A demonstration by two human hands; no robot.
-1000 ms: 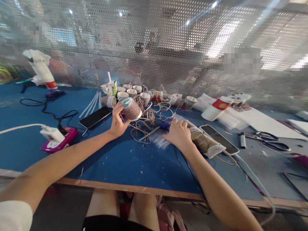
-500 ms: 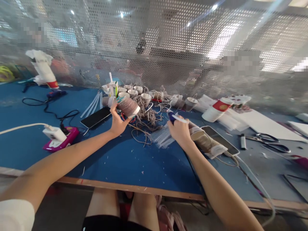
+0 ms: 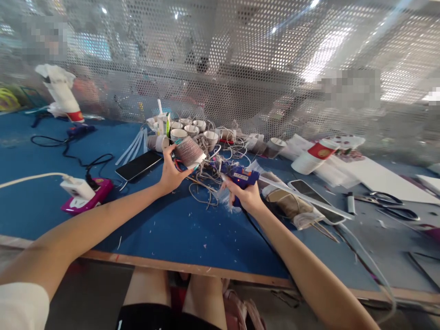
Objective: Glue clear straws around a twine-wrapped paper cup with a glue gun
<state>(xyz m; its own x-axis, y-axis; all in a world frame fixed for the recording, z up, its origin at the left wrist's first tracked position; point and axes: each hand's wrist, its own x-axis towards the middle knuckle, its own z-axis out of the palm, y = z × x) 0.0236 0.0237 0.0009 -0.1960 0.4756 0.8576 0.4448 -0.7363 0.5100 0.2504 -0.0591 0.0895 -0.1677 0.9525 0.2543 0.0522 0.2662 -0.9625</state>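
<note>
My left hand is closed around a paper cup wrapped in grey-brown cord, held tilted on its side above the blue table. In my right hand is a blue hot glue gun, its nozzle pointing left toward the cup's rim. A long translucent glue stick sticks out of the gun's back to the right. The nozzle tip lies close to the cup; whether they touch I cannot tell. Tangled grey cord lies beneath and behind the cup.
Several cord-wrapped cups stand at the back. A black phone and a magenta power strip lie left. On the right are a second phone, scissors, a cord-wrapped piece and stacked white cups.
My right hand has turned the glue gun so that its nozzle points left at the cup and the glue stick extends right. The wrapped cup has shifted slightly right in my left hand.
</note>
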